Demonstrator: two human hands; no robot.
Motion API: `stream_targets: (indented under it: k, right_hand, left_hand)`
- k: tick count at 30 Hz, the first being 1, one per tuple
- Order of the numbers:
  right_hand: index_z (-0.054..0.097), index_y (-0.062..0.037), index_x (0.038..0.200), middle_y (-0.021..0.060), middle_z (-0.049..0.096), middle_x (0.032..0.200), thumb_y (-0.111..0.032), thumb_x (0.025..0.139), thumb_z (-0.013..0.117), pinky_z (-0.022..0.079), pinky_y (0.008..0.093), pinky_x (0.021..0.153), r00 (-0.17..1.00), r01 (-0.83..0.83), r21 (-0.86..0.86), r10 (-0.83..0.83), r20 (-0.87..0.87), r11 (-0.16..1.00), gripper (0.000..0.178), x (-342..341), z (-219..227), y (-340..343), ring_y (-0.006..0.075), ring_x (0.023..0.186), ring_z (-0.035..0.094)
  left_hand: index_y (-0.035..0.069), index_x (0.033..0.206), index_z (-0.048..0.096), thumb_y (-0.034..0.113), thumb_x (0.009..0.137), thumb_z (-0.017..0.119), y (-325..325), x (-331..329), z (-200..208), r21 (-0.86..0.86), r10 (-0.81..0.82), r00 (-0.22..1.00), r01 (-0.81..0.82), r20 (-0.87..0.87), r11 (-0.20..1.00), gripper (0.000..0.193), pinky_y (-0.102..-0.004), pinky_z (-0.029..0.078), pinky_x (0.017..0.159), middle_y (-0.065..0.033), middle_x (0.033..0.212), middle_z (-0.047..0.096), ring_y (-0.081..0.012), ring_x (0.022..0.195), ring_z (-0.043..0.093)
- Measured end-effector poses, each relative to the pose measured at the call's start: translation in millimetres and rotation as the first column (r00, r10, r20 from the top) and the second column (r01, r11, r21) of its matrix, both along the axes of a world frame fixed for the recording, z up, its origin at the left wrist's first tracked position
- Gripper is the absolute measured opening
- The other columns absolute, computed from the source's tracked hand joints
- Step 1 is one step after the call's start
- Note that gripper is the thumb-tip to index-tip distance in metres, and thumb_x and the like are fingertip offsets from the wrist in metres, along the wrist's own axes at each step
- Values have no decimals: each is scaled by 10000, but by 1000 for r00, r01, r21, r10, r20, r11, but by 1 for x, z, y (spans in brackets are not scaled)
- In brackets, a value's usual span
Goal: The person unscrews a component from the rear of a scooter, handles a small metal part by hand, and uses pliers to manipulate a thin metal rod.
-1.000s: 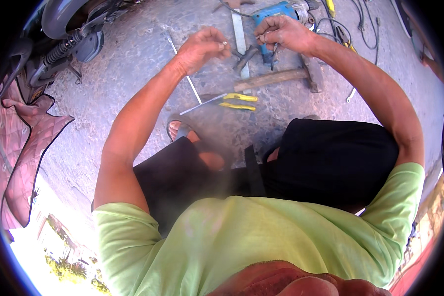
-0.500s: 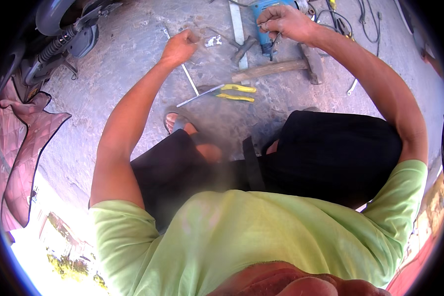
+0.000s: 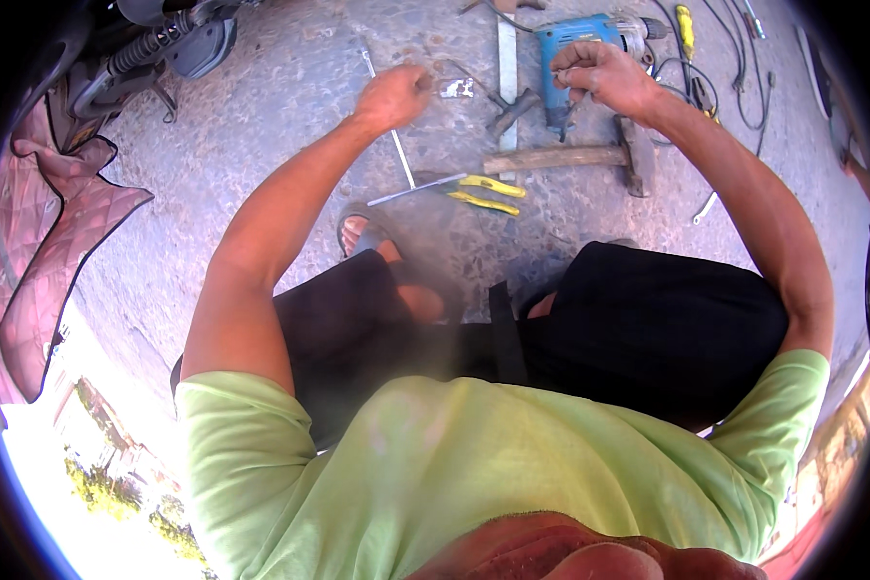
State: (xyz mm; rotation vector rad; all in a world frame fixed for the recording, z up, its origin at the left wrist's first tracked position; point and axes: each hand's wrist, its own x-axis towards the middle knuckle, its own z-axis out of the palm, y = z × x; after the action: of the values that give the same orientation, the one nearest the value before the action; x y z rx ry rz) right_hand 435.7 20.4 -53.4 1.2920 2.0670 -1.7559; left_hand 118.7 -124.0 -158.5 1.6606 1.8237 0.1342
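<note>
My left hand (image 3: 396, 98) is closed, its fingers curled in, above a long T-handle wrench (image 3: 401, 155). Whether it grips anything is hidden. To its right lies a small silvery packet (image 3: 456, 88). My right hand (image 3: 604, 77) pinches thumb and fingers together over a blue power drill (image 3: 563, 101); what they hold is too small to make out. Below the drill, a wooden-handled hammer (image 3: 561, 159) rests on the ground. Yellow-handled pliers (image 3: 493, 184) lie beside the wrench's crossbar, and a smaller hammer (image 3: 514, 112) crosses a flat metal bar (image 3: 507, 63).
A yellow-handled screwdriver (image 3: 685, 34) and dark cables (image 3: 739, 58) lie at the far right. A spanner (image 3: 706, 208) is under my right forearm. Part of a motorbike (image 3: 145, 58) stands at the far left, above a pink quilted cloth (image 3: 43, 261). My sandalled foot (image 3: 358, 232) is near the pliers.
The whole view has shifted, so the tools and both hands appear farther right, and more of the drill shows. Against the tools, both hands have stayed in about the same places, still closed.
</note>
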Motion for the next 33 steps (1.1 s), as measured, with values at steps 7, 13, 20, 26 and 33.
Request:
stream_targets:
  k: [7,13,20,26,33]
  right_hand:
    - [709,23,1087,56,694,921,-141,903,683,522,287,740,997,73,19,-73,-19,997,248,-5,9,-8,124,760,637]
    - [710,29,1079,56,691,920,-142,901,683,516,290,730,997,76,-3,-76,-24,997,249,-7,11,-8,125,749,630]
    - [707,23,1089,47,689,905,-141,894,680,502,286,716,995,95,-20,-95,-11,995,256,-12,11,-7,117,741,628]
    - [706,19,1077,42,682,885,-139,886,682,491,280,697,997,72,-12,-72,-13,997,249,-13,7,-4,111,730,628]
    - [701,20,1070,40,679,880,-130,880,691,490,272,692,997,82,-14,-82,-1,997,242,-15,4,-4,109,728,625]
  left_hand:
    - [92,1212,702,282,912,602,6,11,-5,154,38,998,-44,43,987,369,-462,502,976,-176,1186,696,-380,1134,637]
    - [131,1267,686,319,907,627,7,10,-7,197,112,993,-102,-43,975,410,-458,499,993,-170,1261,666,-372,1167,631]
    - [136,1252,685,341,915,627,18,-8,5,75,188,975,-180,-119,981,399,-467,498,994,-190,1268,656,-392,1172,625]
    - [117,1184,688,338,947,593,14,-17,6,104,133,980,-118,-149,988,338,-490,506,955,-190,1228,656,-401,1125,637]
    - [93,1096,650,235,952,543,-5,5,0,198,-12,992,37,-125,979,229,-516,511,932,-189,1219,639,-418,1080,639]
